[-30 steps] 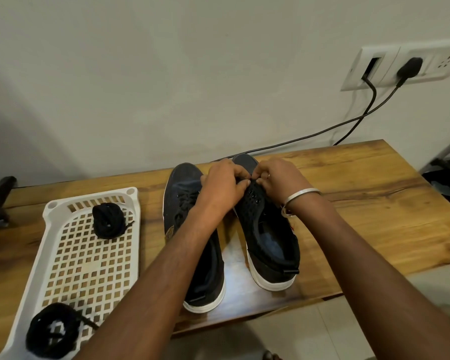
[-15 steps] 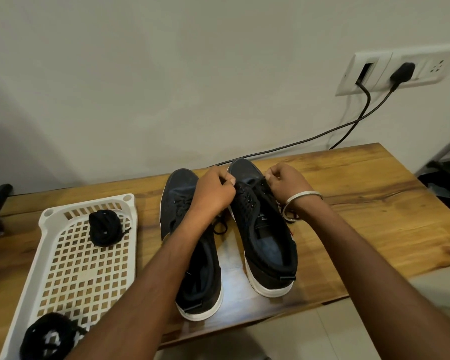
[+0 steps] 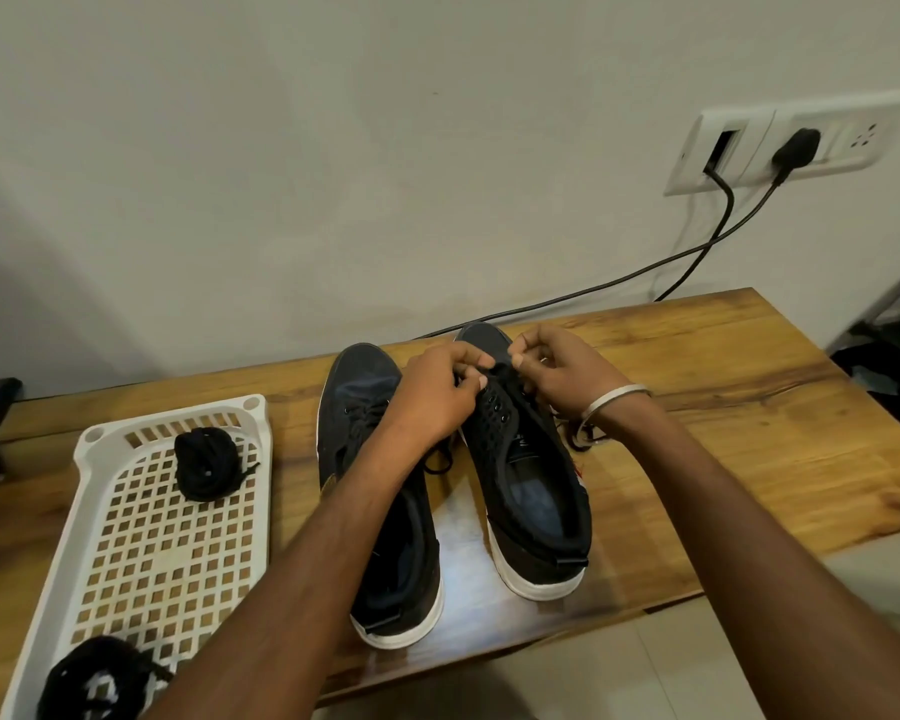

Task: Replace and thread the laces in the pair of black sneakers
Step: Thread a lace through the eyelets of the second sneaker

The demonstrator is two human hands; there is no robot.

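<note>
Both hands have come back together at the toe end of the right-hand black fabric sneaker with a white sole (image 3: 528, 475), after being pulled a little apart half a second earlier. The left hand (image 3: 440, 394) and the right hand (image 3: 562, 374) each have fingers curled in a pinching grip on the thin black lace (image 3: 500, 368) at the lowest eyelets; how much lace each holds is hidden by the fingers. Most eyelets on this shoe show bare, so the lace is probably either nearly out or only just started, and the frames do not settle which. The other black sneaker (image 3: 380, 491) stands just beside it on the wooden desk (image 3: 723, 407), laced. Two coiled bundles of black lace, one far (image 3: 206, 465) and one near (image 3: 100, 678), lie in the white slotted plastic tray (image 3: 141, 543) to the left.
</note>
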